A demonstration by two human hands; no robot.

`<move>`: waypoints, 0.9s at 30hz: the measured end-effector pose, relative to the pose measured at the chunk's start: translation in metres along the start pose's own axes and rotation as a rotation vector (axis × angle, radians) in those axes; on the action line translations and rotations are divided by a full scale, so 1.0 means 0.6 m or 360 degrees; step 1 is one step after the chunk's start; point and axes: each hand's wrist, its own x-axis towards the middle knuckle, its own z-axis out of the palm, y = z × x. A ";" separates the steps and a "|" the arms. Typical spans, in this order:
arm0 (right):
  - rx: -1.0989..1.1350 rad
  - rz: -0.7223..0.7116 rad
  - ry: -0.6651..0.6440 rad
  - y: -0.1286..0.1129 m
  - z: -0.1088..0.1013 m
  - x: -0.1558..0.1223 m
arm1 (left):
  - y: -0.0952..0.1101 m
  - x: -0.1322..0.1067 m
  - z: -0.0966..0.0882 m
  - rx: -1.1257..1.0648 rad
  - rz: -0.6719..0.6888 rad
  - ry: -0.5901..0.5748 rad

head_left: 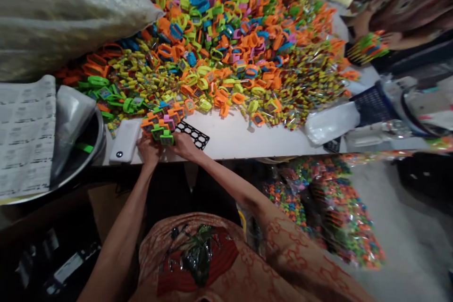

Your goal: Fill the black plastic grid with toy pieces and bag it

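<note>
A bundle of watch-shaped toys (163, 123) stands up over the near edge of the white table (226, 138), between the person's two hands. The left hand (149, 150) is closed around its lower part; the right hand (184, 145) bends in against the other side, and from here I can't tell whether it grips or merely steadies. The heads sit in a tight cluster of orange, green, pink and blue.

I'd judge this one bunch nearly gathered, but the work as a whole far from over: a broad heap of loose toys (230, 33) spreads over the back of the table, with thin yellow sticks (307, 85) scattered along its front. On the floor, bulging bags (347, 217) of similar colours look like the finished share.

The toys look like hard, bright plastic, looped and blocky. Beside the right hand lies a flat black plate (194, 134) pierced with hexagonal holes; by the left, a smooth white power bank (125, 140) with rounded corners. Farther left, a crumpled, cloudy sack (71, 14) slumps above a round basin (102, 134) with a printed sheet (24, 137) across it. At far right, a co-worker's hand (393, 40) holds another bunch (370, 48).
</note>
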 end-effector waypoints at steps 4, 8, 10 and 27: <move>0.0084 -0.0094 -0.0139 0.003 -0.020 0.000 | 0.003 0.003 -0.005 -0.0014 -0.0006 0.0014; 0.0101 0.0053 0.0165 0.070 -0.103 0.001 | 0.000 0.002 -0.005 -0.0014 -0.0017 0.0048; -0.0142 0.0391 0.0522 0.123 -0.163 0.005 | -0.001 0.002 -0.004 -0.0009 -0.0029 0.0055; 0.0135 0.0777 0.0540 0.202 -0.181 -0.060 | -0.002 0.011 -0.004 -0.0047 -0.0015 0.0006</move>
